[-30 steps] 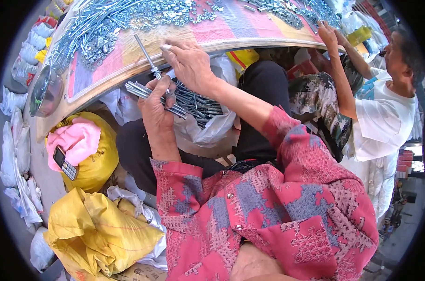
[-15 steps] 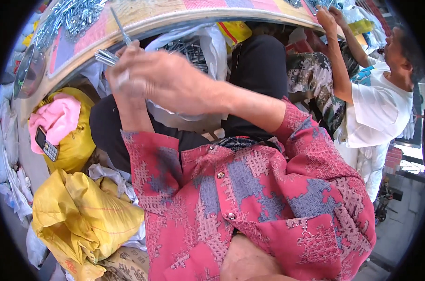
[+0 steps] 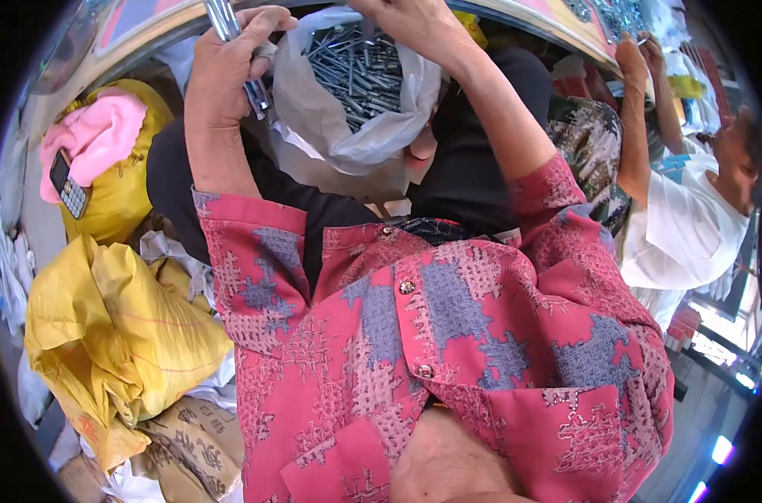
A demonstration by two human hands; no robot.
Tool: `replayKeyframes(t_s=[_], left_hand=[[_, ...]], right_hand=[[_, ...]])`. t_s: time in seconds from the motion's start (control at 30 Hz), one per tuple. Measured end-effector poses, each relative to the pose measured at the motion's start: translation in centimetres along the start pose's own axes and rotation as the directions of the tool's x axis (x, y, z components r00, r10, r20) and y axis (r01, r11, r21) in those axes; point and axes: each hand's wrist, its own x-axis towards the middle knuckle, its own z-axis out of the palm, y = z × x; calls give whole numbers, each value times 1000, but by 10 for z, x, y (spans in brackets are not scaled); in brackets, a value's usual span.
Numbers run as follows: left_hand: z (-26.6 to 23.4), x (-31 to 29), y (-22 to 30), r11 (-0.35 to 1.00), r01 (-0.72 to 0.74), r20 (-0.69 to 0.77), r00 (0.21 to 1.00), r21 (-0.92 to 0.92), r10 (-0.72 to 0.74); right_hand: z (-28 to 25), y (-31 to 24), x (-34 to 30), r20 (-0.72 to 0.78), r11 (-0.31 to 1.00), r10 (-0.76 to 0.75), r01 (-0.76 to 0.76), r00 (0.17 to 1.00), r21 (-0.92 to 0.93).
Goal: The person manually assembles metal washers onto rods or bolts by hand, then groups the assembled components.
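My left hand (image 3: 228, 71) is closed around a bundle of shiny metal bolts (image 3: 257, 98), whose ends stick out above and below the fist. Just to its right, between my knees, a white plastic bag (image 3: 356, 149) stands wide-mouthed, with many long metal bolts (image 3: 356, 75) heaped inside. Over the bag's far right rim is my right hand (image 3: 418, 29), its fingers partly cut off by the picture's upper edge. A small blurred metal piece shows below those fingertips; whether they grip it is unclear.
A curved table edge (image 3: 158, 38) runs along the top. At left, a yellow bag (image 3: 112, 201) bears a pink cloth (image 3: 96, 126) and a keypad phone (image 3: 69, 184); a yellow sack (image 3: 129, 327) lies nearer. On the right sits a co-worker in a white shirt (image 3: 683, 222), hands at the table.
My right hand has left the bundle at my left hand and moved right, over the bag. The view has shifted, showing more of the bag's inside and less of the tabletop.
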Motion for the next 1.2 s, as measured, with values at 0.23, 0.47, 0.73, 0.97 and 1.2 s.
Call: replayKeyframes(t_s=[0.23,0.47,0.73,0.97,1.2], left_hand=[[45,10,-13,988,150,182,971,35,-154],[78,18,-17,924,309,282,929,-227,-241],[99,23,-35,862,373,236,923,-345,-305],[109,44,-7,917,388,29,922,-95,-387],[121,54,-20,652,398,377,908,-645,-181]], right_hand=[[15,12,16,-63,768,-176,177,982,615],[8,27,14,86,708,34,-85,996,701],[-16,68,24,-253,499,66,188,965,846],[-47,67,11,-509,594,67,376,858,711],[-23,68,-10,-701,813,-382,580,602,56]])
